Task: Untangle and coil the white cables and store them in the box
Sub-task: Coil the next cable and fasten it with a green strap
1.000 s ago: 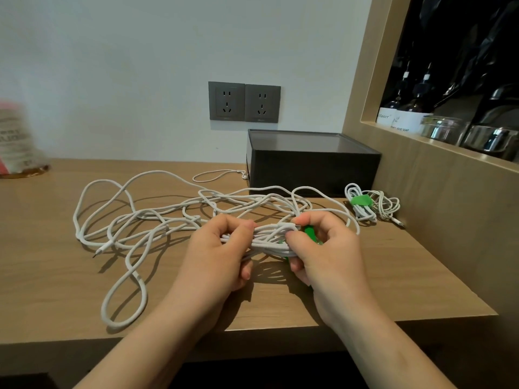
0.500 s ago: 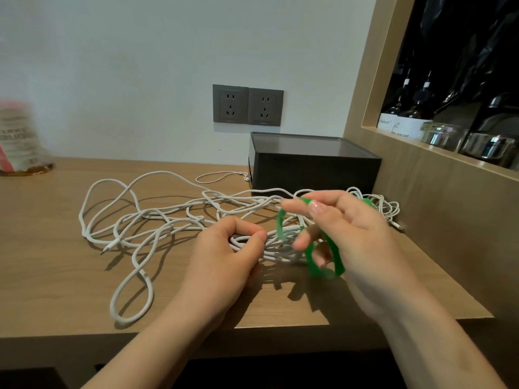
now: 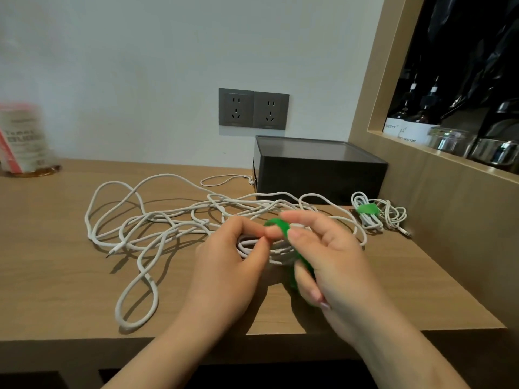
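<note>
On the wooden desk [image 3: 70,290] straight in front of you, your two hands meet over a small coil [image 3: 280,252] of white cable. Your left hand [image 3: 230,265] pinches the coil's left side between thumb and forefinger, with the other fingers curled underneath. Your right hand [image 3: 334,259] grips a green strap [image 3: 278,224], which arcs over the top of the coil and runs down behind your curled fingers. Its lower part is blurred, so you cannot tell whether its ends are joined. The fingertips of both hands almost touch above the coil.

Leftward from the coil, the loose white cable [image 3: 146,220] sprawls over the desk in crossing loops. One long loop reaches toward the front edge, and a plug end lies at the left of the tangle.

Beyond the tangle, the black box [image 3: 317,169] stands against the wall, apart from your hands; you cannot tell whether its top is open. Just to its right lies a tied bundle [image 3: 368,223] of white cable, bound with a green tie [image 3: 366,209]. Two grey sockets [image 3: 252,109] sit on the wall above the box, and a blurred packet [image 3: 22,138] stands at the desk's far left.
</note>
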Motion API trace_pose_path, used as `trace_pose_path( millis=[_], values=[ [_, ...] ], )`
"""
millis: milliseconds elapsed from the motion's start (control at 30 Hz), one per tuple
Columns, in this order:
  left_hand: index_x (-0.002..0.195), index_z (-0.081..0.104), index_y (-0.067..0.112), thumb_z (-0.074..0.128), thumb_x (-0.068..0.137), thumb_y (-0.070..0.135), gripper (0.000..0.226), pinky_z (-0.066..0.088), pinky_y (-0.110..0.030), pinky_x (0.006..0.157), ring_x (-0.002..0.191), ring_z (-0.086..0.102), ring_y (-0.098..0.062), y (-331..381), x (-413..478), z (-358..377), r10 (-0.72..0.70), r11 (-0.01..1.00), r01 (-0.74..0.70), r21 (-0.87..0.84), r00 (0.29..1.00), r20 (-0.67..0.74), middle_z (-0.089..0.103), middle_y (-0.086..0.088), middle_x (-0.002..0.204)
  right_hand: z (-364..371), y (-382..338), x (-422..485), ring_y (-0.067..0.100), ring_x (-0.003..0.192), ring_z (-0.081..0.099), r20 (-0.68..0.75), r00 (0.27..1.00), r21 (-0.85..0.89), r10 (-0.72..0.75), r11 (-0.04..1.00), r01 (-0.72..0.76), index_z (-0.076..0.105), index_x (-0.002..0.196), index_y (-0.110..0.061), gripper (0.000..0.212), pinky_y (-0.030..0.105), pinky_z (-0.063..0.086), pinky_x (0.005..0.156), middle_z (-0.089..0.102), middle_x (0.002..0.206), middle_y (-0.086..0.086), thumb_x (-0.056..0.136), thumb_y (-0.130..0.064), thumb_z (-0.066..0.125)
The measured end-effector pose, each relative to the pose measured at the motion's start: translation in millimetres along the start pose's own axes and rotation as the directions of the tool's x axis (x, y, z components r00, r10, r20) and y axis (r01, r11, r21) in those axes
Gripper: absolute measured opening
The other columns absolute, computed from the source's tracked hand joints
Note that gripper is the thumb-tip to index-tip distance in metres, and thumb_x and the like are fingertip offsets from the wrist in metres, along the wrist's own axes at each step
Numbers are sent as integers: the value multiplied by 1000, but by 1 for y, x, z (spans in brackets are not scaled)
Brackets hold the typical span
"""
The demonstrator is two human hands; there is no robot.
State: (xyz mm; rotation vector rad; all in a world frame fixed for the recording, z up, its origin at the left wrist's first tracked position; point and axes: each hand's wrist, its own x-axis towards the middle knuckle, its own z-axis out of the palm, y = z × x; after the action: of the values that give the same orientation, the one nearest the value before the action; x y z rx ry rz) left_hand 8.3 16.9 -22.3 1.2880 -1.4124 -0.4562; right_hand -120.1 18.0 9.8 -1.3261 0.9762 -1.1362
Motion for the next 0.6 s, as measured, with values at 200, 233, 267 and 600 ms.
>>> trace_pose_path(
  millis=[200,233,267,600],
  values=[
    [102,50,44,61,89,21,29,49,-16,64,81,60,-4,0,2,-2,-33,999,33,-7,999,-28,59,22,93,2,5,-1,8,31,34,-52,997,-6,56,998,-56,64,100,-19,19,15,29,31,73,82,2,96,-14,46],
    [105,51,45,60,89,21,30,51,-18,67,80,61,-6,0,2,-2,-39,999,39,-4,999,-21,59,24,95,2,6,-1,8,31,34,-52,997,-9,61,998,-61,64,100,-19,19,15,29,31,73,82,2,96,-14,47],
    [104,54,44,59,90,20,29,51,-19,66,78,61,-6,0,2,-2,-53,998,52,-18,998,-19,60,23,96,2,6,-1,7,31,34,-47,997,-15,62,998,-62,64,99,-19,18,15,29,31,73,82,1,96,-15,47],
    [86,65,34,56,92,16,21,56,-36,57,50,57,-3,-3,7,-3,-258,931,230,-284,964,-65,67,3,81,0,7,-3,7,33,43,2,1000,-291,-4,957,5,64,87,-21,13,16,34,34,70,69,-2,93,-23,53]
  ],
)
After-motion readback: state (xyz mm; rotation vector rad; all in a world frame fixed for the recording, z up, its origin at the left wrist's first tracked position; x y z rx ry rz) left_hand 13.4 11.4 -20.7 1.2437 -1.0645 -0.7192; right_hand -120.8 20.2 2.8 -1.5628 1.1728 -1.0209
